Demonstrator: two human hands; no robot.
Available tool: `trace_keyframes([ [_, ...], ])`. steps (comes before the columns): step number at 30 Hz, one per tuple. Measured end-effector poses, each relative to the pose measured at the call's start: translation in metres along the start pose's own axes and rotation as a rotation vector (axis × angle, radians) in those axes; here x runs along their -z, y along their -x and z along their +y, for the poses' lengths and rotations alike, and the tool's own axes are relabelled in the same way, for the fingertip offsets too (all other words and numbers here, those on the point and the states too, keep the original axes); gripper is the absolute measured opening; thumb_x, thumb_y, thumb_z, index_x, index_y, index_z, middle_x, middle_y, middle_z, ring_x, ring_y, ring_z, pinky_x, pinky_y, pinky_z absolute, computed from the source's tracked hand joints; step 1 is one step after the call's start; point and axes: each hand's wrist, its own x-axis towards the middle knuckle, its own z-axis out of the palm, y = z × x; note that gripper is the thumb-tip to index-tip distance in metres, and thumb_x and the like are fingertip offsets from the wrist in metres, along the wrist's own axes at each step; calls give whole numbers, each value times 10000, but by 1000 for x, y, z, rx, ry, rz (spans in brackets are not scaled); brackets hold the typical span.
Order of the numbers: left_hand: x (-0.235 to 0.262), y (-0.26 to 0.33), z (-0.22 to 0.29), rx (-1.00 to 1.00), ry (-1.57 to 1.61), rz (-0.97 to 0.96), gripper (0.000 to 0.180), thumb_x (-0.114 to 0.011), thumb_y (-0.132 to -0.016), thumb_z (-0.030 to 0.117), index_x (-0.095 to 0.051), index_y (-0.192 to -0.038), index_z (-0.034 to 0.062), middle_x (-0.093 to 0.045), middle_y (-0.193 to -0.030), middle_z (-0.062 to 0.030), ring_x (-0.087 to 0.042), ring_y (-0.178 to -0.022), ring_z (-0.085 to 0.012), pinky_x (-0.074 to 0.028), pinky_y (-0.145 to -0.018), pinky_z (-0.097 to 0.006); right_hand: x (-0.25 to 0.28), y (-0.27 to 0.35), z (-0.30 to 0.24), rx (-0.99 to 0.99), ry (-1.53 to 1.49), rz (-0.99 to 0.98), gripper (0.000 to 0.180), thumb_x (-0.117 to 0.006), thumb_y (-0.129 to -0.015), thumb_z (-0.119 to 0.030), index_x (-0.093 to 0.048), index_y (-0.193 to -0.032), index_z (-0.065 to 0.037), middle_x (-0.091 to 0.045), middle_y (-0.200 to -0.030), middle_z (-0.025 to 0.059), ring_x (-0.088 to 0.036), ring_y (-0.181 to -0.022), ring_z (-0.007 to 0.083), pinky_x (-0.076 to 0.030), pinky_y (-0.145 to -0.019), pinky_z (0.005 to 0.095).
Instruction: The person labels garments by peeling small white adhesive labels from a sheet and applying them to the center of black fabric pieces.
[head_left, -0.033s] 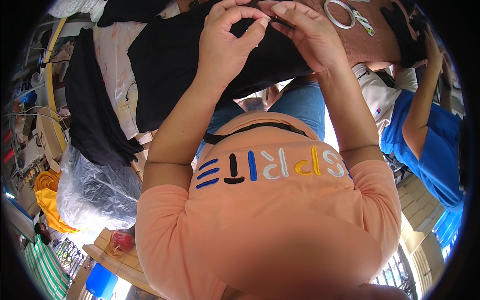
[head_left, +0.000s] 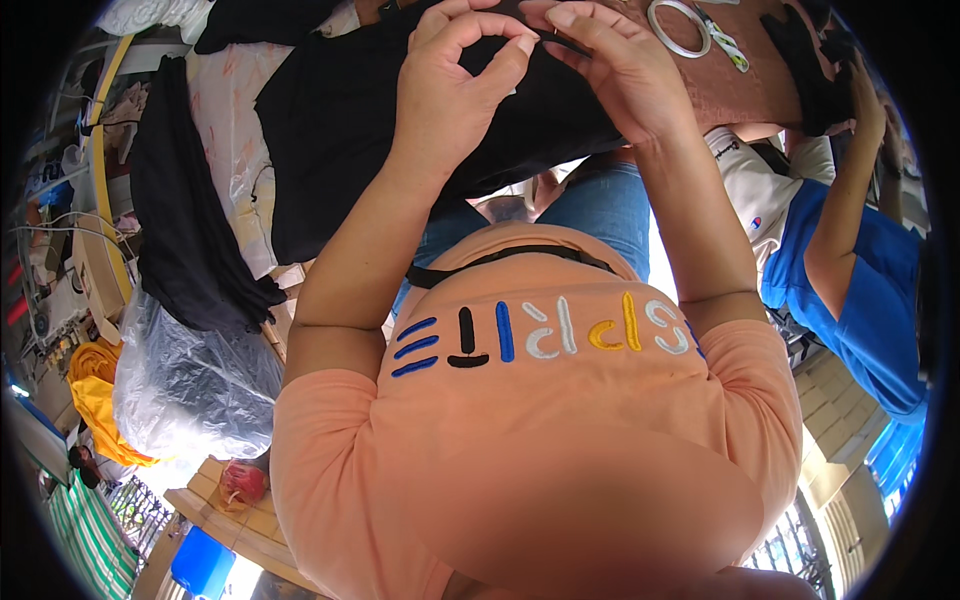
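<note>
My left hand (head_left: 448,95) is raised over a black cloth (head_left: 350,130), with its thumb and forefinger pinched together. Whatever sits in that pinch is too small to make out. Close beside it, my right hand (head_left: 637,85) also has thumb and fingertips pressed together, and I cannot tell what they hold. The fingertips of both hands nearly meet above the black cloth, which drapes off the near table edge toward my lap. Right of my right hand, a white ring (head_left: 679,28), perhaps a tape roll, lies beside a slim tool with a green-and-white handle (head_left: 728,48).
Brown fabric (head_left: 745,95) covers the table's right part. A co-worker in a blue shirt (head_left: 850,280) sits at the right, one hand on black cloth (head_left: 812,90). At left hang a black garment (head_left: 185,200) and clear plastic (head_left: 195,375), near a yellow cloth bundle (head_left: 100,405).
</note>
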Motion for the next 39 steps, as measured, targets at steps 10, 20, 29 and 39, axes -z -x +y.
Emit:
trace_keyframes([
  [10,131,-3,-38,176,40,260,330,-739,-963,222,-725,-1206,-2,-677,-1309,-45,-627,-1181,-146,-454,-1061,-296,54,-15,-37,246,-77,217,173,-657,-987,-183,-683,-1036,-19,-721,-962,81,-693,-922,181,-563,-886,318],
  [20,320,269,-120,1086,-1224,-1004,201,-694,-939,227,-780,-906,49,-731,-928,-229,-718,-873,-376,-560,-797,-412,111,-32,-44,401,29,328,124,-665,-1007,-196,-678,-1061,-85,-678,-894,1,-641,-802,111,-541,-764,255],
  [29,132,87,-77,-23,-751,90,247,-694,-949,153,-709,-1190,105,-641,-1296,-93,-611,-1190,-304,-463,-1023,-385,127,-81,-95,569,634,513,109,-737,-945,-118,-738,-1023,-43,-690,-827,-14,-616,-719,68,-471,-646,210],
  [39,102,100,-108,-8,-784,199,239,-698,-939,139,-730,-1175,158,-586,-1409,-46,-539,-1299,-286,-358,-1113,-438,174,-157,-127,702,1933,641,110,-690,-856,-120,-775,-916,-81,-717,-998,138,-694,-933,324,-539,-826,412],
])
